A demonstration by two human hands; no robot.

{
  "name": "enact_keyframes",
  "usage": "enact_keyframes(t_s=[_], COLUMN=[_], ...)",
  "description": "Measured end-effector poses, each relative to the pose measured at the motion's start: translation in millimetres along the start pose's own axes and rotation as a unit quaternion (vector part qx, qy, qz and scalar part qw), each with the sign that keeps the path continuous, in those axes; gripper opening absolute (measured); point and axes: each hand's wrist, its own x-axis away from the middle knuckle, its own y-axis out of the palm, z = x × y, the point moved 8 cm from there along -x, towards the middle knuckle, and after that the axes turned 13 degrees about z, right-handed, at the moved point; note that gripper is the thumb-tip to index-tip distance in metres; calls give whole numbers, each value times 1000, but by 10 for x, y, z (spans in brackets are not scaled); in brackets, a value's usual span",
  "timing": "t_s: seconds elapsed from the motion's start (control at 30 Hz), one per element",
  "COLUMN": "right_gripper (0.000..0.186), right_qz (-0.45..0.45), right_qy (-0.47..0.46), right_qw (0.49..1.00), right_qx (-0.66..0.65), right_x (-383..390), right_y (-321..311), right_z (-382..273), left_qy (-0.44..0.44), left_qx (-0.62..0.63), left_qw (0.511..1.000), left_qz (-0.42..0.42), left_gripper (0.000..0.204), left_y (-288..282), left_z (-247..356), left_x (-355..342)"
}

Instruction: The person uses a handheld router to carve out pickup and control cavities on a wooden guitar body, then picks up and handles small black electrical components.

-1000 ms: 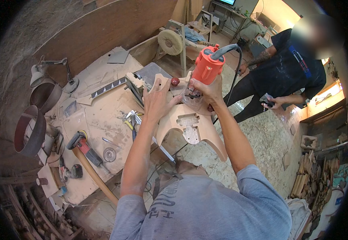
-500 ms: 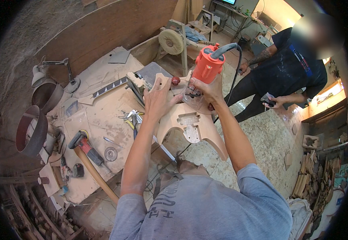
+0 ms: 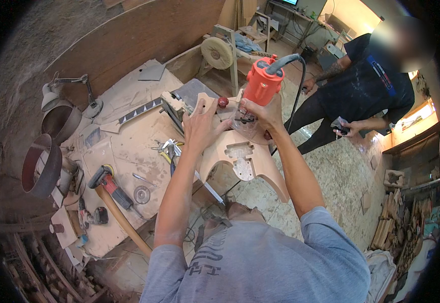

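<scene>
- We see the dusty workbench (image 3: 111,151) on the left, the largest thing here.
- At its right edge is the pale guitar-shaped body (image 3: 264,171), its near part out over the floor. Its long axis runs near to far, the far end leaning slightly left, and its two horns point near.
- On the body's far half we see the red router (image 3: 263,83) standing roughly upright, its cord (image 3: 285,59) bending off to the right.
- Far left on the bench, we see the neck (image 3: 140,111) lying apart, not joined to the body.
- The right hand (image 3: 265,113) curls round the router's lower housing; the left hand (image 3: 199,129) lies spread on the body's far left part, clasping nothing that we can make out.
- We judge the outline shaped and the two near recesses (image 3: 239,150) cut. The wood looks bare; how much cutting remains under the router, we cannot tell.
</scene>
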Motion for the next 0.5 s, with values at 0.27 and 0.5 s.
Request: enact_keyframes(t_s=[0.27, 0.5], right_gripper=[57, 65], right_qz=[10, -1], right_qy=[-12, -35], right_qw=[1000, 999], right_qx=[27, -3], right_x=[2, 3], right_y=[-27, 29], right_z=[90, 7], left_qy=[15, 10], left_qx=[-8, -19], left_qw=[1000, 1000], left_qz=[12, 1], left_gripper=[89, 88], left_y=[38, 28], left_z=[-16, -13], left_x=[17, 8])
